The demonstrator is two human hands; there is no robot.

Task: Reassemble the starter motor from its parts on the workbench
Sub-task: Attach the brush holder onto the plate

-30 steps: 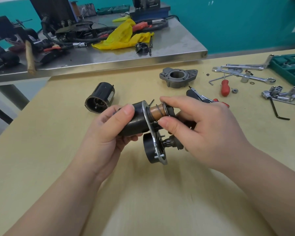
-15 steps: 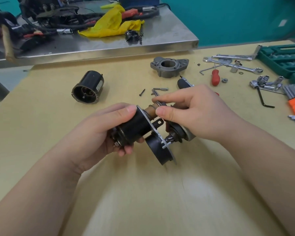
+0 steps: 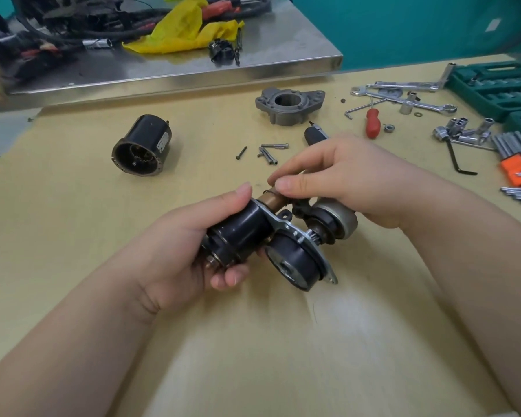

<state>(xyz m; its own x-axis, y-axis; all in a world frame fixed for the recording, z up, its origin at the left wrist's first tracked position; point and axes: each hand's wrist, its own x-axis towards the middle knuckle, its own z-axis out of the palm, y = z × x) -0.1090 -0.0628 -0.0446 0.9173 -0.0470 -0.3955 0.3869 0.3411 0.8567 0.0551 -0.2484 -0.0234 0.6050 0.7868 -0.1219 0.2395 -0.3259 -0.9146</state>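
Head view, the only one. Left hand (image 3: 193, 245) wrapped round the black solenoid body (image 3: 238, 233) of the half-built starter assembly, thumb on top, fingers curled underneath, held just above the workbench (image 3: 73, 221). Right hand (image 3: 352, 182) pinching at the brass-coloured plunger (image 3: 272, 203) and its spring, just beyond the left thumb tip, palm over the grey drive-end gear piece (image 3: 340, 221). Mounting plate (image 3: 298, 236) and black round cover (image 3: 295, 266) hanging below and right of the left-hand grip.

Well beyond both grips: black motor housing (image 3: 142, 152) on its side, far left; grey nose casting (image 3: 289, 105) straight ahead; loose bolts (image 3: 268, 152) between that casting and the right fingertips.

Likely trouble: spring slipping from the pinch and flying off among the scattered tools, through too light a hold while compressed. Also plunger going in crooked and binding, or lever fork missing its seat, hidden under the right hand. Loosened left grip meaning the hanging cover swinging and pulling parts apart.
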